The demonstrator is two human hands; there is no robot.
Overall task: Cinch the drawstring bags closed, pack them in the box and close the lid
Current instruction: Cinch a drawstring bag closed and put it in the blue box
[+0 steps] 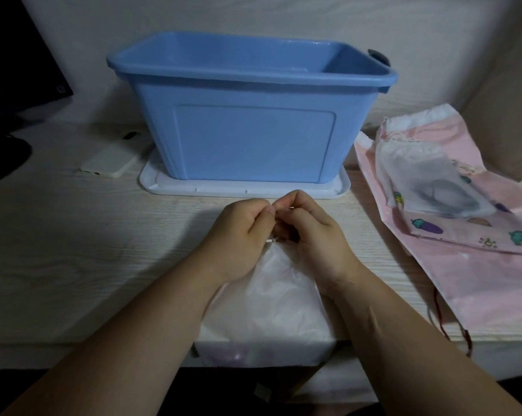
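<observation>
The left hand (238,235) and right hand (316,235), held together, pinch the far mouth of the white bag (271,298), which lies lengthwise toward the person.

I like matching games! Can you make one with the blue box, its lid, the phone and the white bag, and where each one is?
Things:
1. blue box
2. white lid
3. phone
4. white drawstring bag

Places:
A. pinched at its top by the left hand and right hand
B. lying flat under the box
C. beside the lid, on its left
D. standing open on the lid

Pairs: 1-D, 2-B, 3-C, 4-A.
</observation>
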